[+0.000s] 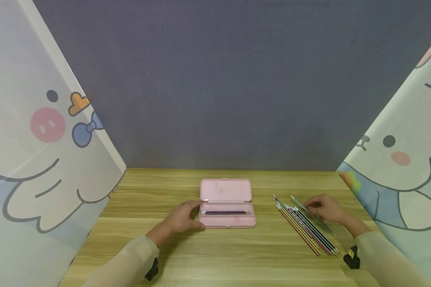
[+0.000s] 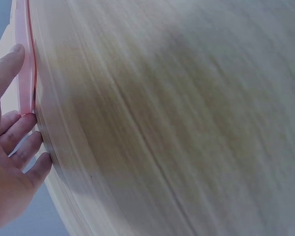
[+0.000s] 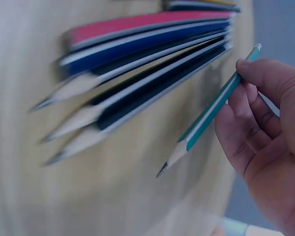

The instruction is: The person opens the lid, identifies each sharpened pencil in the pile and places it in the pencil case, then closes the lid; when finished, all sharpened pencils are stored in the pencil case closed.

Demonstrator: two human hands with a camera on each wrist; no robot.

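Observation:
A pink pencil case (image 1: 228, 227) lies open on the table, its lid folded back. Several pencils (image 1: 224, 213) lie in its long rear compartment. At the case's left end, my left hand (image 1: 179, 218) holds it, with the thumb on the front wall (image 2: 24, 83) and the fingers around the end. My right hand (image 1: 325, 208) pinches a green pencil (image 3: 210, 112) with a white stripe between thumb and fingers; its sharpened tip points toward the near side. Beside this hand lies a slanted bunch of pencils (image 1: 301, 227), with yellow, red, blue and black ones among them.
The wood-grain table (image 1: 147, 183) meets a dark grey panel (image 1: 222, 87) at the back. White panels with cartoon animals stand at the left (image 1: 18, 159) and right (image 1: 413, 171). Bare tabletop lies between the case and the bunch.

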